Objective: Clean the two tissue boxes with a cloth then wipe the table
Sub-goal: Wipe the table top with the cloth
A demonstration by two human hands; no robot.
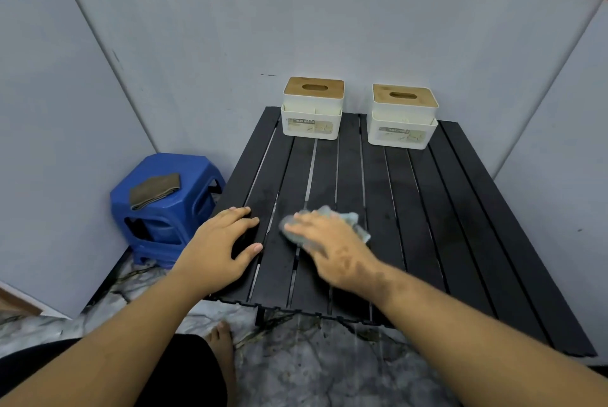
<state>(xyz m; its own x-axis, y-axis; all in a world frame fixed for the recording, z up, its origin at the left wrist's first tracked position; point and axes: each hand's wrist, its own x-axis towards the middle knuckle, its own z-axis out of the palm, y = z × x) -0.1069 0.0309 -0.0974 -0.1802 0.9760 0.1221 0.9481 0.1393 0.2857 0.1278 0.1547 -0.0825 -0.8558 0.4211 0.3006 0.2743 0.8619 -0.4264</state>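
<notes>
Two white tissue boxes with wooden lids stand at the back of the black slatted table (427, 209), the left box (312, 108) and the right box (403, 117) side by side against the wall. My right hand (325, 242) presses a crumpled light blue-green cloth (353, 220) flat onto the table's front left part, fingers straight and blurred. My left hand (223, 242) rests on the table's left edge, fingers spread and lightly curved over the outer slat, holding nothing.
A blue plastic stool (164, 209) stands left of the table with a folded brown cloth (154, 191) on top. Grey wall panels close in behind and on both sides. My bare foot (222, 344) is on the marble floor below the table's front edge.
</notes>
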